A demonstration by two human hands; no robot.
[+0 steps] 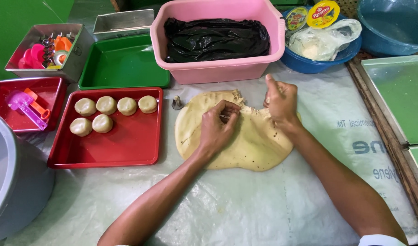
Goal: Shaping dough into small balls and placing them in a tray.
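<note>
Far left edge: grey bucket [10, 182], only partly in view. Beyond it, a small red tray [54, 91] holding a purple scoop [22, 105] and an orange one. Farther still, a metal tin [77, 59] of pink and orange cutters.

Left of centre: large red tray [127, 146] with six dough rounds [106, 105], four in the far row, two in the near row, all apart from one another. Beyond it, a green tray [122, 64]. A small metal nozzle [177, 103] stands between the red tray and the dough.

Centre: flattened dough sheet [250, 146], pale yellow, lying on the plastic table cover [245, 209], just near of the pink tub [218, 68] that holds a black bag [216, 38].

Left hand [218, 127]: forearm enters from the near edge, angled up and to the right. Back of hand faces the camera; fingers curl down and pinch together on the far part of the sheet, where its edge is torn and ragged.

Right hand [281, 102]: forearm enters from the near right corner, angled up and to the left. Hand is raised on its side, thumb pointing up, fingers folded in and pinched on a bit of dough at the sheet's far edge. The two hands are near each other, not touching.

Far right: blue bowl [309, 66] with a clear bag and lidded tubs, then a second blue basin [391, 27].
</note>
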